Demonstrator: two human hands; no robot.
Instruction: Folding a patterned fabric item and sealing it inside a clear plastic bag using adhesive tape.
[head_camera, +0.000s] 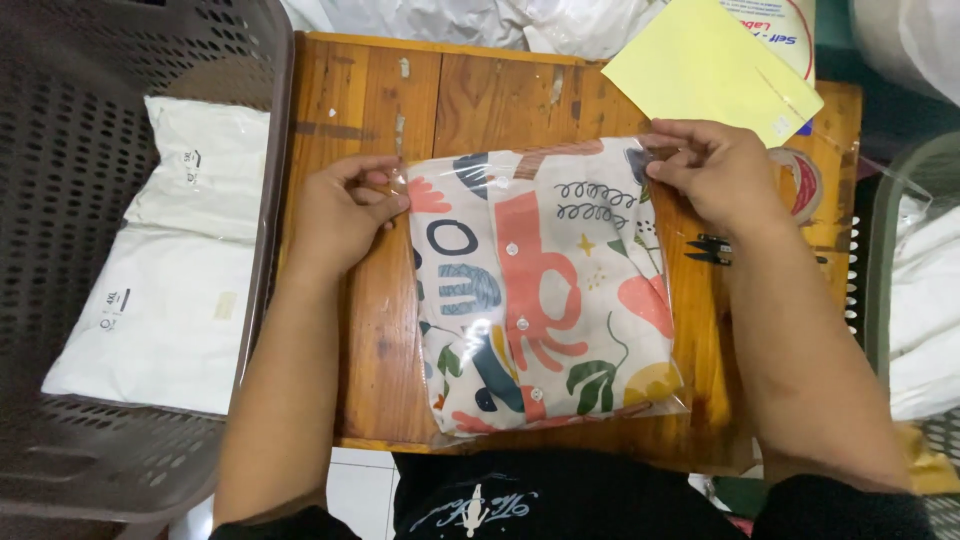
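Observation:
A folded shirt with a bright abstract print lies in a clear plastic bag on a small wooden table. My left hand pinches the bag's open edge at its upper left corner. My right hand pinches the same edge at the upper right corner. The bag's far flap lies flat between the two hands.
A brown perforated basket at the left holds white bagged packages. A yellow sheet, a tape roll and small black snips lie at the table's right. Another basket with white items stands at the far right.

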